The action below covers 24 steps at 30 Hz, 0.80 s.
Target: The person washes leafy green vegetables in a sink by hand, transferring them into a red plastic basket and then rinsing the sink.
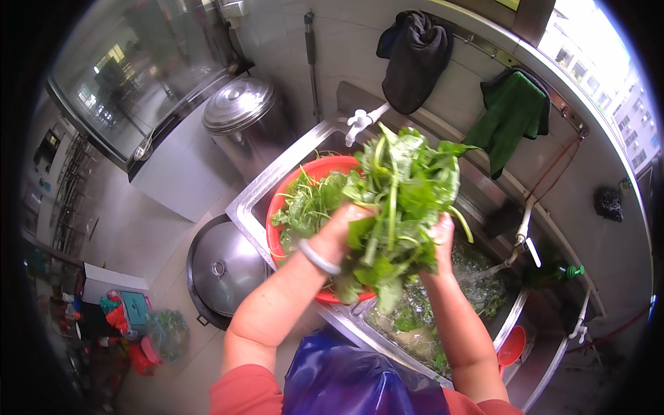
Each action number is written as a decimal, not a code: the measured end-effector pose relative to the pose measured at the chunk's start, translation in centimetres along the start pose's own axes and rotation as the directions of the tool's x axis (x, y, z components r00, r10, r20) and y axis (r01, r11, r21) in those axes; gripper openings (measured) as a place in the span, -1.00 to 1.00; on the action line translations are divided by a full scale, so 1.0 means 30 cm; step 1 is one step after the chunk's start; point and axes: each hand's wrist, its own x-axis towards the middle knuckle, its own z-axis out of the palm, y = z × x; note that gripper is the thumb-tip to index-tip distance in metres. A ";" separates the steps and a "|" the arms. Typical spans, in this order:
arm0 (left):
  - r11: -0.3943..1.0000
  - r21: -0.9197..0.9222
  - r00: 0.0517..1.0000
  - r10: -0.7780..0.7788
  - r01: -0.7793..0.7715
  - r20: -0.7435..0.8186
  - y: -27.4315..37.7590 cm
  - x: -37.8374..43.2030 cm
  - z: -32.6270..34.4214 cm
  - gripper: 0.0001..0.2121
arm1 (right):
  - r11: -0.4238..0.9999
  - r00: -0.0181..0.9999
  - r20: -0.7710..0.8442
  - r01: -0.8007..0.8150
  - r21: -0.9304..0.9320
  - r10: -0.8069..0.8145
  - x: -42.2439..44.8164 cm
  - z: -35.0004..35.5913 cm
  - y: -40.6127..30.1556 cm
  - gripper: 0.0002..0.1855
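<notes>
Between them, my left hand (355, 218) and my right hand (442, 233) hold a large bunch of leafy green vegetables (402, 181), raised above the sinks. Leaves hide many of my fingers. Below and to the left, a red plastic basket (273, 207) full of greens (311, 202) sits in the left sink basin. The basin under my right forearm holds water and more loose greens (415, 321). Water runs into it from a tap (513, 257). A white bangle is on my left wrist.
A white plastic tap (359, 122) juts over the left basin. Lidded metal pots (238, 104) (220, 267) stand left of the sink. Dark and green cloths (417, 62) (513, 119) hang on the wall rail. A red plastic scoop (512, 345) lies at the right.
</notes>
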 end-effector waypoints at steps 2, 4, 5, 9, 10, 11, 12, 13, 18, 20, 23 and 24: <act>0.818 0.552 0.969 0.237 -0.163 -0.064 0.100 0.029 -0.089 -0.68 | 0.998 0.991 0.129 0.043 -0.054 -0.036 0.109 -0.030 0.199 -0.64; 0.288 0.947 0.850 0.525 -0.143 -0.031 0.123 0.038 -0.283 -0.67 | 0.830 0.967 0.219 0.229 -0.508 -0.133 0.123 0.059 0.282 -0.38; -0.137 0.991 0.732 0.674 -0.003 0.096 0.081 0.033 -0.334 -0.64 | 0.307 0.878 0.360 0.454 -0.836 -0.316 0.153 0.002 0.408 -0.41; -0.196 0.840 0.689 0.677 0.506 -0.257 -0.087 0.043 -0.682 -0.77 | -0.187 0.907 0.422 0.415 -0.890 0.003 0.077 0.064 0.573 -0.68; -0.356 0.815 0.728 0.676 0.458 -0.114 -0.108 0.042 -0.747 -0.82 | -0.154 0.871 0.477 0.459 -0.875 -0.118 0.072 0.087 0.573 -0.70; -0.509 0.750 0.748 0.663 0.422 0.030 -0.120 0.032 -0.807 -0.86 | -0.159 0.863 0.487 0.467 -0.870 -0.131 0.081 0.106 0.582 -0.70; -0.445 0.791 0.696 0.717 0.420 0.034 -0.128 0.033 -0.839 -0.86 | -0.155 0.866 0.486 0.467 -0.871 -0.119 0.091 0.114 0.592 -0.69; -0.284 0.843 0.672 0.731 0.457 -0.118 -0.131 0.079 -0.758 -0.86 | -0.174 0.880 0.462 0.441 -0.880 -0.110 0.110 0.071 0.592 -0.69; -0.380 0.779 0.795 0.559 0.499 -0.236 -0.096 0.155 -0.645 -0.79 | -0.193 0.895 0.433 0.410 -0.892 -0.103 0.148 0.000 0.585 -0.59; -0.315 0.779 0.772 0.552 0.541 -0.313 -0.115 0.187 -0.736 -0.74 | -0.112 0.932 0.352 0.360 -0.926 0.088 0.177 -0.007 0.542 -0.42; 0.119 0.744 0.481 0.694 0.658 -0.536 -0.055 0.135 -1.085 -0.57 | 0.468 0.857 0.493 0.377 -0.799 0.152 0.166 0.022 0.472 -0.11; 0.214 0.726 0.396 0.721 0.654 -0.569 0.030 0.050 -1.199 -0.50 | 0.575 0.819 0.561 0.403 -0.712 0.121 0.126 0.060 0.396 -0.17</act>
